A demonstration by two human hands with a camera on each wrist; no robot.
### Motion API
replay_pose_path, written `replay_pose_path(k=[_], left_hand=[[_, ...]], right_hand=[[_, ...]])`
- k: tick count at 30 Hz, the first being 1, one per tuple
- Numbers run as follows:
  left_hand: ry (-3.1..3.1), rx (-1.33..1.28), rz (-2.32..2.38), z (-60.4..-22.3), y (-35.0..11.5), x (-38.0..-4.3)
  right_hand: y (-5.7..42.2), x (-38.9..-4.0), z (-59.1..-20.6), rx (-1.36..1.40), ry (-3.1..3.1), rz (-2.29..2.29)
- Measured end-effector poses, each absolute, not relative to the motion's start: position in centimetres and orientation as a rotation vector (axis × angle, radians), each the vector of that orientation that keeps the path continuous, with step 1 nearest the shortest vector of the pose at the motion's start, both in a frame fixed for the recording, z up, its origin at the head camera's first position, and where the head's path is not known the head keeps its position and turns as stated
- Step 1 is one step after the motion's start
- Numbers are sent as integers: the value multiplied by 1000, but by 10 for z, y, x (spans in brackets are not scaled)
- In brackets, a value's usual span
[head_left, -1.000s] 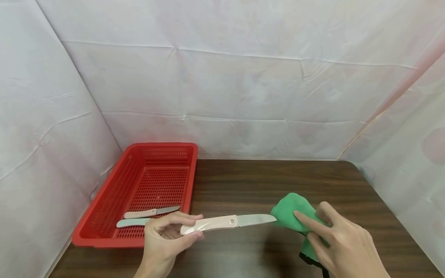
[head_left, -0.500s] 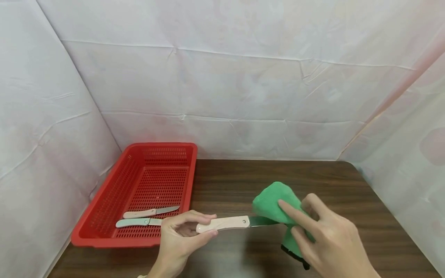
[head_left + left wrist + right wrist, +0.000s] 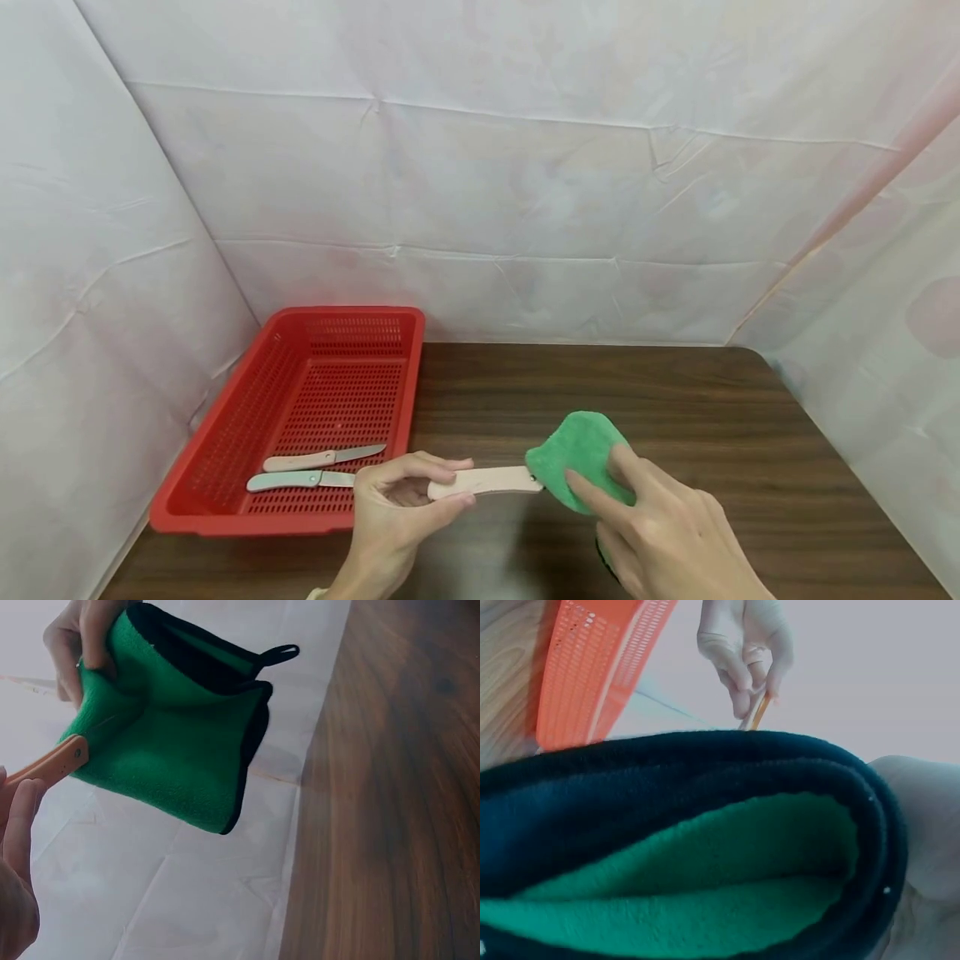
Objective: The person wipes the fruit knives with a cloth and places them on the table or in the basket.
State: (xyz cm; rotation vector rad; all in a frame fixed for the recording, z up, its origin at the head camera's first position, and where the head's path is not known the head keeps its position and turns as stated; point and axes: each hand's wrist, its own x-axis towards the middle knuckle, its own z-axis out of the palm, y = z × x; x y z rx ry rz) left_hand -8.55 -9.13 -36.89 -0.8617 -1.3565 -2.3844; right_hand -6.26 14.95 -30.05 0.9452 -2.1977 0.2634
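My left hand [image 3: 397, 517] pinches the rear end of a pale pink knife handle [image 3: 483, 481] between thumb and fingers, holding it level above the table. A green cloth [image 3: 581, 454] with black edging is folded round the blade, which it hides in the head view. Through that cloth my right hand [image 3: 660, 517] pinches the blade, close to the handle's pivot. From the left wrist view, the folded cloth [image 3: 172, 750] hangs open at its black-edged side, with a small loop at one corner. In the right wrist view the cloth covers most of the lower picture.
At the left stands a red perforated basket [image 3: 416, 392]. Inside it lie a pink-handled knife [image 3: 300, 461] and a mint-handled knife [image 3: 285, 480], blades out and pointing right. White sheeting [image 3: 495, 183] walls the dark wooden table [image 3: 675, 392] at the back and sides.
The right hand with the cloth has moved left along the blade, from its tip to the handle. My left hand has shifted right with the knife; the blade is now covered.
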Motion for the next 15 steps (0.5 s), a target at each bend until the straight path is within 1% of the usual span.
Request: replay_pose_path(k=[15], left_hand=[[-1335,-921,-2396,-371,-113,-79]], right_hand=[[172,-60,-308,861,-2245,257]])
